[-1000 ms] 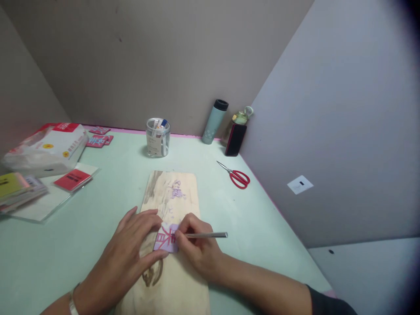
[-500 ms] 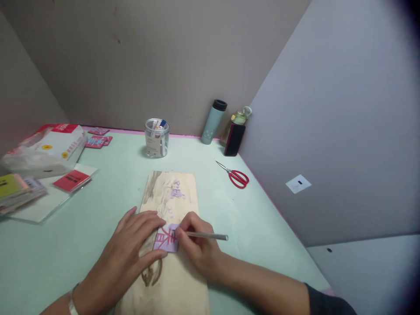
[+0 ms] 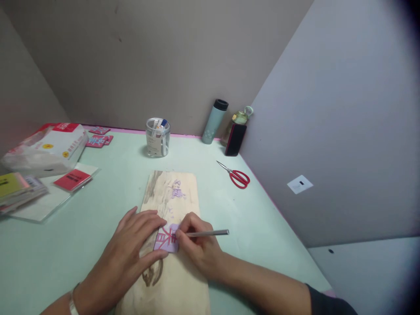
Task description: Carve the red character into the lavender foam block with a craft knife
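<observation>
On a pale wooden board (image 3: 183,280) lies a small flat purple block (image 3: 172,248) bearing red character strokes. My left hand (image 3: 131,243) steadies its left side, fingers at the upper edge and thumb along the lower edge. In the pinched fingers of my right hand (image 3: 198,240) is a slim silver pen-shaped craft knife (image 3: 210,233), its handle pointing right. The tip, at the block's right part, is hidden behind my fingers. Purple shavings (image 3: 176,190) lie farther up the board, and dark stains mark the wood.
Red-handled scissors (image 3: 239,178) lie right of the board. Behind stand a clear tub (image 3: 158,142), a teal tumbler (image 3: 215,122), a green-lidded bottle (image 3: 241,117) and a phone (image 3: 236,140). At left are a plastic bag (image 3: 49,151), packets (image 3: 72,178) and red-and-blue blocks (image 3: 96,140).
The outer end of the knife handle has tipped up slightly as my right hand shifts a little. My left hand stays on the block.
</observation>
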### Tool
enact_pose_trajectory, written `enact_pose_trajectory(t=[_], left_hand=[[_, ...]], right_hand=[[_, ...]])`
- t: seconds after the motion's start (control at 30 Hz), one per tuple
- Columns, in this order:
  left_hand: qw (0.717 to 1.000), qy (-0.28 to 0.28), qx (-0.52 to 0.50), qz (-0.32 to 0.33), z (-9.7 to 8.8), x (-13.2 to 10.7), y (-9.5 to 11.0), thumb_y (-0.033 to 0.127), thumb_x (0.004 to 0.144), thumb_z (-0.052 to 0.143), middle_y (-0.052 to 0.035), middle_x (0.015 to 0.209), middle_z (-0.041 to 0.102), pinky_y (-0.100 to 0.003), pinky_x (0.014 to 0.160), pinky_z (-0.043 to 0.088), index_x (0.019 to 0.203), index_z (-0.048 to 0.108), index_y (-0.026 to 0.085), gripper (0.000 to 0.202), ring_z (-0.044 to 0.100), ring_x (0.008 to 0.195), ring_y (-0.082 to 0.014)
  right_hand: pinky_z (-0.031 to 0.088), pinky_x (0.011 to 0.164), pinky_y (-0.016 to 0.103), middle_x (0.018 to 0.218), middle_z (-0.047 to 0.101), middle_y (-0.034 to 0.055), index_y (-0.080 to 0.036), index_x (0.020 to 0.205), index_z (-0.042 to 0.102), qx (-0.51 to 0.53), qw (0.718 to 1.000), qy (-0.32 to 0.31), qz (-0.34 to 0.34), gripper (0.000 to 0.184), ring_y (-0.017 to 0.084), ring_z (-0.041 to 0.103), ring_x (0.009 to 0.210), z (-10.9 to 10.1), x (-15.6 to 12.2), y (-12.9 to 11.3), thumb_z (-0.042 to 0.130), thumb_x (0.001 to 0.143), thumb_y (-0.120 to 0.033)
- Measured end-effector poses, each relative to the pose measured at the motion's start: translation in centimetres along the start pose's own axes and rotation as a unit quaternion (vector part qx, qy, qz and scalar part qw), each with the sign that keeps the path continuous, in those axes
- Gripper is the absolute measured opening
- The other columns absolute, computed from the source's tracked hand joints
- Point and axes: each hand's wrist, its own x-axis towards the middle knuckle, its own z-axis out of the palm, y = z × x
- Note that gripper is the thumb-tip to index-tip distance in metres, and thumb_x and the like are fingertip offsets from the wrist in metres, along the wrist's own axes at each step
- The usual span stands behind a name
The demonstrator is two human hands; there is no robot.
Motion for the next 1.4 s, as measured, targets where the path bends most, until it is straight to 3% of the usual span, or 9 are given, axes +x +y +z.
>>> enact_pose_trajectory(t=[0.37,0.87,1.07,1.27,1.4], left_hand=[[1.000,0.006,-0.006,0.002,-0.3,0.2,0.2,0.055,0.095,0.069,-0.0011,0.131,0.069,-0.053,0.123,0.033,0.134,0.056,0.032,0.048,0.063,0.128,-0.0268],[1.000,0.005,-0.001,0.014,-0.4,0.4,-0.2,0.055,0.093,0.071,-0.0012,0.128,0.071,-0.051,0.122,0.035,0.133,0.058,0.033,0.047,0.066,0.123,-0.0261],[1.000,0.003,-0.002,0.003,-0.3,0.3,0.0,0.056,0.094,0.069,-0.0014,0.130,0.070,-0.052,0.123,0.033,0.132,0.058,0.032,0.046,0.064,0.126,-0.0266],[1.000,-0.001,0.002,0.014,-0.3,0.3,0.1,0.054,0.096,0.069,-0.0003,0.131,0.069,-0.047,0.124,0.028,0.135,0.053,0.032,0.048,0.062,0.128,-0.0233],[1.000,-0.003,0.009,0.018,-0.3,0.2,-0.2,0.053,0.096,0.068,-0.0003,0.132,0.068,-0.049,0.122,0.031,0.137,0.053,0.032,0.048,0.062,0.128,-0.0248]], right_hand=[[0.033,0.058,0.026,0.070,0.051,-0.0022,-0.023,0.075,0.042,-0.117,0.991,-0.021,-0.059,0.023,0.012,0.043,0.060,-0.1,-0.4,-1.0,0.052,0.094,-0.017],[0.031,0.057,0.026,0.071,0.050,-0.0016,-0.024,0.076,0.039,-0.178,0.974,0.033,-0.138,0.025,0.013,0.044,0.060,0.4,-0.5,0.1,0.051,0.096,-0.015],[0.033,0.058,0.026,0.069,0.049,-0.0034,-0.023,0.077,0.045,-0.085,0.995,0.011,-0.045,0.022,0.012,0.043,0.060,-0.1,-0.5,-0.2,0.054,0.097,-0.020],[0.033,0.059,0.026,0.067,0.048,-0.0042,-0.022,0.075,0.047,-0.033,0.998,0.041,-0.021,0.022,0.012,0.043,0.061,0.0,-0.3,0.0,0.056,0.096,-0.023],[0.033,0.058,0.025,0.067,0.047,-0.0045,-0.022,0.074,0.047,-0.021,0.998,0.061,0.000,0.023,0.012,0.042,0.061,0.2,-0.1,0.3,0.058,0.094,-0.024]])
